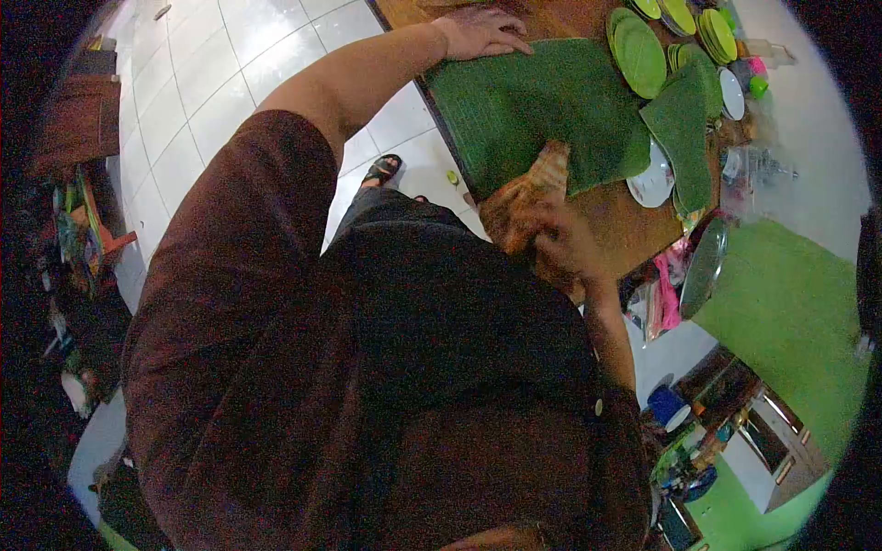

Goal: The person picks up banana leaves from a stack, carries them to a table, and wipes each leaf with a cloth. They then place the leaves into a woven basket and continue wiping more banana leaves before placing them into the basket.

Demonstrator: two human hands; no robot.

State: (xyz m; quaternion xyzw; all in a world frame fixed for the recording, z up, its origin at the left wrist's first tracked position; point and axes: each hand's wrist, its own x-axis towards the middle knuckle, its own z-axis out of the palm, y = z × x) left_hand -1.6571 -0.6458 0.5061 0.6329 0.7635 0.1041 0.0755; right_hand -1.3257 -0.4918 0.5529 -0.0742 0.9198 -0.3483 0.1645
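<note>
My left hand [480,34] lies flat on the near edge of a green textured mat [524,106], its fingers stretched out. The mat covers part of a brown wooden table [634,234]. My right hand [560,239] is smeared by motion at the table's near edge. Right beside it, partly overlapped by the hand, is a crumpled brown and cream patterned cloth [549,170]; the blur hides whether the fingers grip it. A second green piece of mat [684,129] rests farther right, next to a white plate [654,179].
Green plates [637,50] stand in stacks along the table's far side, with a small white dish [731,94] near them. Beyond the right corner are a glass lid [705,266] and pink items [668,289]. White floor tiles [211,83] lie to the left.
</note>
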